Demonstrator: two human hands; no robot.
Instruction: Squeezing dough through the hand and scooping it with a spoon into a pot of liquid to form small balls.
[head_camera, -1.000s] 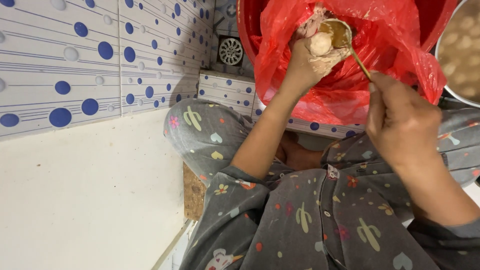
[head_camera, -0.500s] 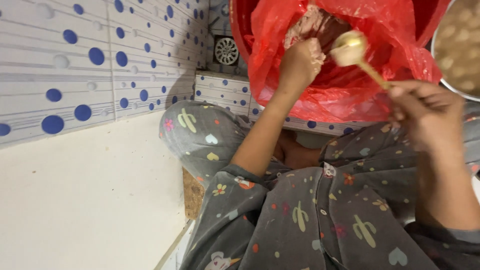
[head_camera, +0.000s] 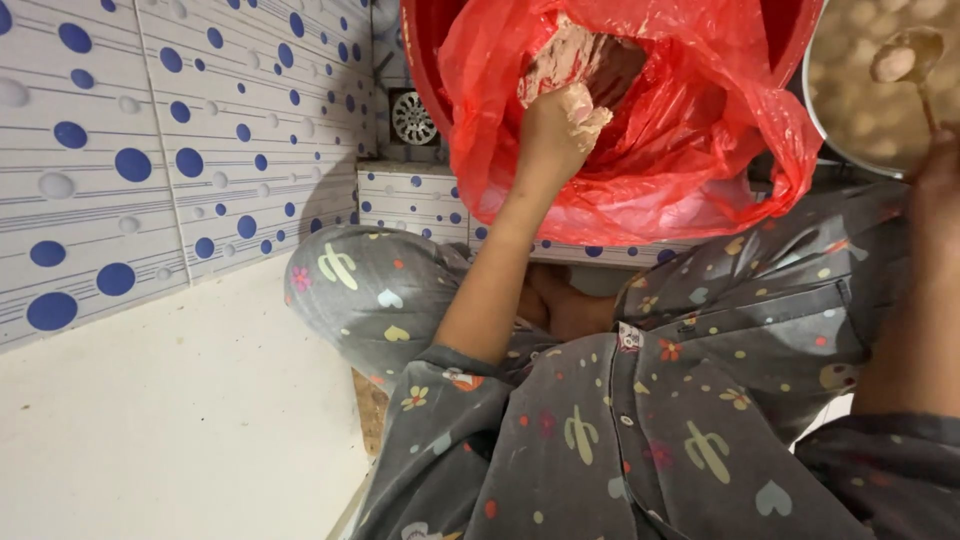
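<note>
Two hands are at work, each over a different container. The left hand (head_camera: 556, 128) reaches into a red plastic bag (head_camera: 700, 150) that lines a red tub (head_camera: 425, 60). Its fingers are curled together and pressed into a lump of pale pinkish paste (head_camera: 570, 60) inside the bag, and the same paste is smeared over the knuckles. The paste sits deep in the bag's opening, against its far wall.

The right hand (head_camera: 935, 185) is at the right edge of the view and only partly seen. It holds the thin handle of a spoon (head_camera: 905, 55), but how the fingers grip it I cannot tell, since most of the hand is cut off by the frame. The spoon's bowl carries a small pale ball (head_camera: 893, 63) and hangs over a round metal bowl (head_camera: 815, 120) that is already filled with many similar balls (head_camera: 860, 120). That bowl stands just beside the bag, to its right.

The person sits cross-legged on the floor in grey clothes (head_camera: 640, 420) printed with small cactus, heart and flower shapes; a bare foot (head_camera: 565, 305) shows between the knees. The wall (head_camera: 150, 150) to the left is white tile with blue dots, and a round metal drain cover (head_camera: 413, 117) sits low behind the tub. A low tiled step (head_camera: 410, 200) runs under the tub.
</note>
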